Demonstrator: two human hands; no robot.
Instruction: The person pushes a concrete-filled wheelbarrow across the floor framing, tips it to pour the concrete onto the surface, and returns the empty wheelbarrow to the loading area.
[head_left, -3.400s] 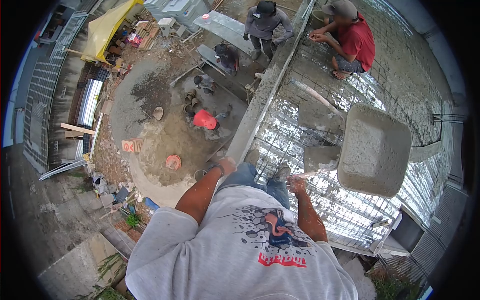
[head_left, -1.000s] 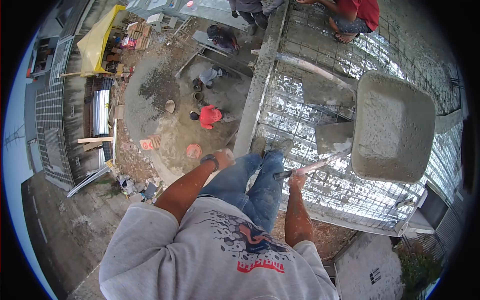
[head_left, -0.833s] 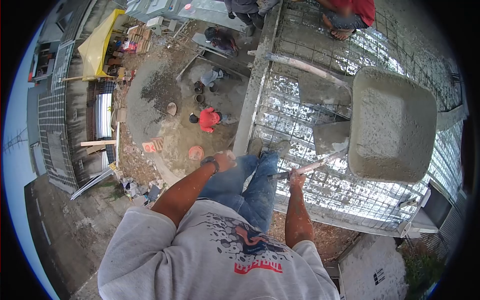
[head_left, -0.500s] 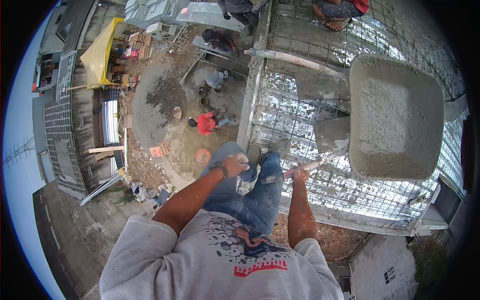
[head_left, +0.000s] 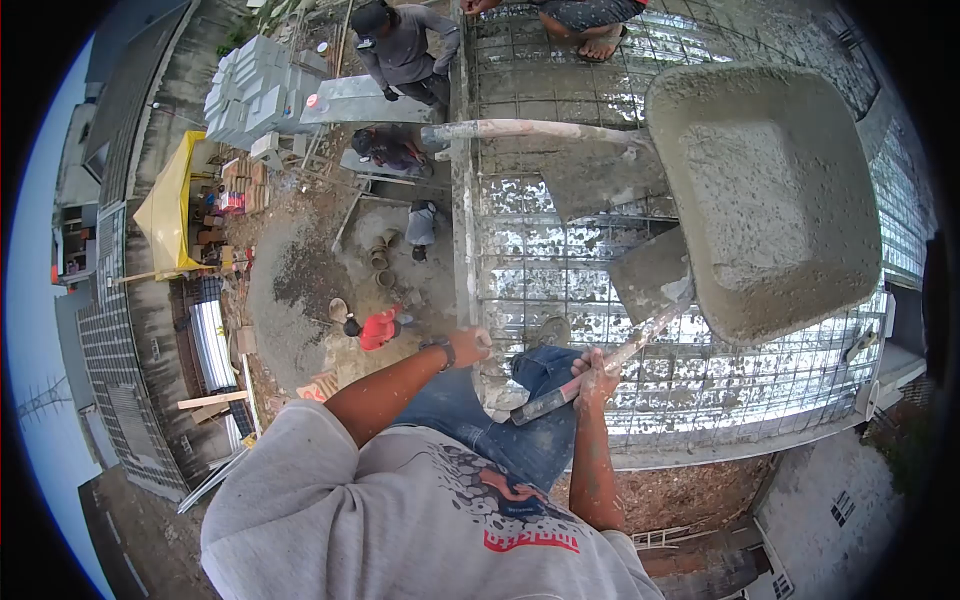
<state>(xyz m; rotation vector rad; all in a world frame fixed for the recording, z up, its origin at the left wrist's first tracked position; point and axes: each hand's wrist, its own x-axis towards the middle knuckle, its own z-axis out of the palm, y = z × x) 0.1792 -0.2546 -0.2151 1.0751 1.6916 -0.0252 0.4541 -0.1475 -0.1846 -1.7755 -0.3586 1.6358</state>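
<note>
My right hand (head_left: 596, 378) is wrapped round the near handle (head_left: 640, 335) of a wheelbarrow, whose dark grip end points toward my thigh. The grey tray (head_left: 765, 205) of the wheelbarrow, coated with cement, lies to the right, over the rebar mesh. Its other handle (head_left: 540, 130) reaches left across the concrete beam, with no hand on it. My left hand (head_left: 468, 347), with a dark watch on the wrist, hovers above my knee beside the beam. Its fingers are curled; whether they hold anything is too small to tell.
A concrete beam (head_left: 465, 220) edges the rebar mesh (head_left: 560, 250). Below it on the left are a person in red (head_left: 377, 329), other people, buckets (head_left: 380, 262) and a gravel heap (head_left: 290, 300). A person in grey (head_left: 405, 50) stands by the beam; another crouches at the top.
The wheelbarrow has swung, its far handle now reaching further left over the beam. My left hand has shifted from near my thigh toward the beam. The view has turned, and the person in grey shows more fully.
</note>
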